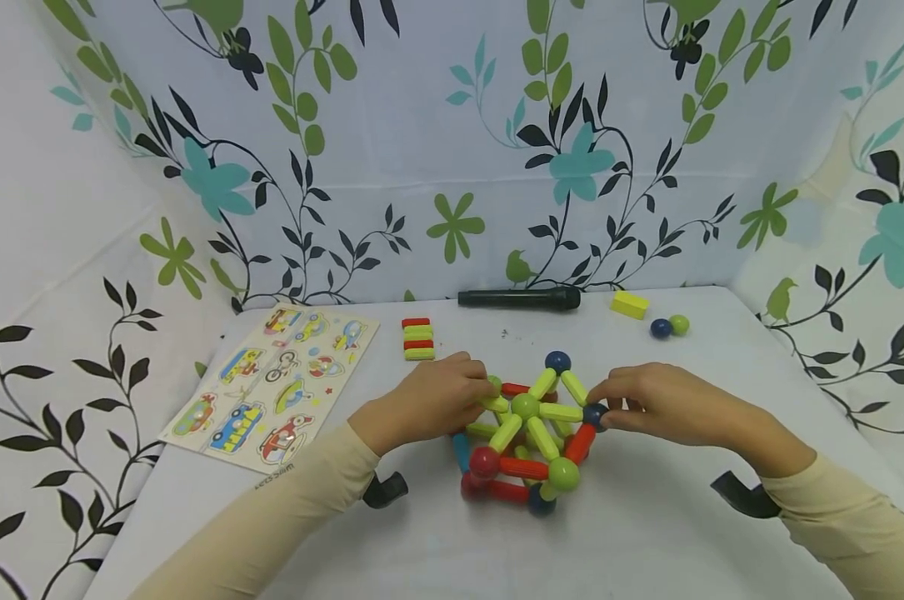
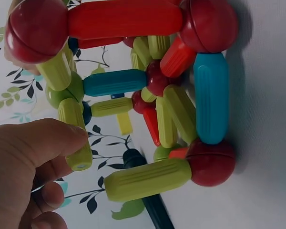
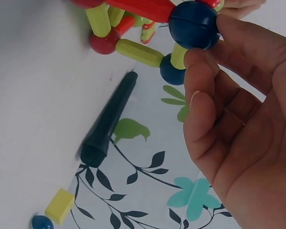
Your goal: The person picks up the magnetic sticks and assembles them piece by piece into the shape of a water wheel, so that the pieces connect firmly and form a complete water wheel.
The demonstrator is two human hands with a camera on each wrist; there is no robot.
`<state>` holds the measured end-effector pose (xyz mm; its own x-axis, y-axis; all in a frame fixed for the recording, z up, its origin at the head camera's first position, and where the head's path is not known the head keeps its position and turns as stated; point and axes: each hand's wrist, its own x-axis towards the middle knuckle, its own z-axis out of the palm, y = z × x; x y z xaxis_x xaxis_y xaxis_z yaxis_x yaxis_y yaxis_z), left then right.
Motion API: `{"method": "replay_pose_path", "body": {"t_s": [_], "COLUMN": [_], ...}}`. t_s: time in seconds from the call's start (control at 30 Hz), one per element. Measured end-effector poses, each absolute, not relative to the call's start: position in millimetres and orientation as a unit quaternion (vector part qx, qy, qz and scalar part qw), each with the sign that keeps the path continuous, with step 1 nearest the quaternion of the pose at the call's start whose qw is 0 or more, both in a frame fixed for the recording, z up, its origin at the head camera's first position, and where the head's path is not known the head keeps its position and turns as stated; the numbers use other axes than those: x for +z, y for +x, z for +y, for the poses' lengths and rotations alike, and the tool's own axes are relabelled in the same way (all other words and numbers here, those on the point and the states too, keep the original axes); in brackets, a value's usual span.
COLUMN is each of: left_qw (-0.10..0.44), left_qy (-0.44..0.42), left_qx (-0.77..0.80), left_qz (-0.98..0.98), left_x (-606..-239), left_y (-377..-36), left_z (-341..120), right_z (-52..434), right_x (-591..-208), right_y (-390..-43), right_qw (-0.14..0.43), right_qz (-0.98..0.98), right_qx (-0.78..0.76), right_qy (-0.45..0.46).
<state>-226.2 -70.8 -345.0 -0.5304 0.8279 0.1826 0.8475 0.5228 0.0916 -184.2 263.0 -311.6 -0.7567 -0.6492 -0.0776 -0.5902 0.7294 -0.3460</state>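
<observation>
A ball-and-rod structure of magnetic building pieces (image 1: 506,435) stands on the table between both hands, with red, blue and green balls joined by red, yellow-green and light-blue rods. At its left side, my left hand (image 1: 437,402) pinches a yellow-green rod (image 2: 70,112) whose upper end meets a green ball (image 2: 66,90); the rod's lower end is free. Below it, another yellow-green rod (image 2: 148,180) sticks out from a red ball (image 2: 212,163). On the opposite side, thumb and fingers of my right hand (image 1: 669,404) hold a dark blue ball (image 3: 193,25) attached to the structure.
Behind the structure lies a black microphone-shaped object (image 1: 519,298). A yellow block (image 1: 629,304), a loose blue ball (image 1: 661,328) and a green ball (image 1: 679,324) sit at back right. Several red and yellow-green rods (image 1: 418,340) lie beside a vehicle picture board (image 1: 272,387) at left.
</observation>
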Motion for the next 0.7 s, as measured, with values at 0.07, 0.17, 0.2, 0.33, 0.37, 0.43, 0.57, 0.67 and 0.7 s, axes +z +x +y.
{"method": "replay_pose_path", "body": {"t_s": [0.07, 0.17, 0.2, 0.33, 0.37, 0.43, 0.57, 0.67, 0.7], "left_qw": [0.067, 0.074, 0.074, 0.069, 0.072, 0.087, 0.126, 0.115, 0.099], "left_qy": [-0.485, -0.487, -0.486, -0.472, -0.466, -0.453, -0.439, -0.436, -0.433], "left_qx": [-0.081, -0.086, -0.087, -0.100, -0.107, -0.129, -0.186, -0.224, -0.234], "left_qz": [-0.868, -0.866, -0.866, -0.873, -0.876, -0.878, -0.870, -0.864, -0.865], "left_x": [-347, -348, -348, -348, -348, -349, -355, -364, -367], "left_y": [-226, -226, -225, -222, -221, -219, -209, -197, -192], "left_z": [-70, -69, -69, -72, -73, -77, -88, -97, -100], "right_z": [263, 263, 263, 272, 277, 291, 334, 366, 375], "right_x": [-312, -311, -311, -313, -314, -315, -326, -341, -347], "right_y": [-185, -185, -185, -192, -197, -211, -250, -277, -285], "right_qw": [0.100, 0.106, 0.108, 0.100, 0.089, 0.059, 0.002, -0.003, 0.005], "right_qz": [0.925, 0.925, 0.924, 0.924, 0.928, 0.941, 0.973, 0.988, 0.990], "right_qx": [-0.154, -0.157, -0.159, -0.176, -0.182, -0.188, -0.163, -0.114, -0.100], "right_qy": [-0.334, -0.330, -0.331, -0.323, -0.312, -0.277, -0.164, -0.106, -0.095]}}
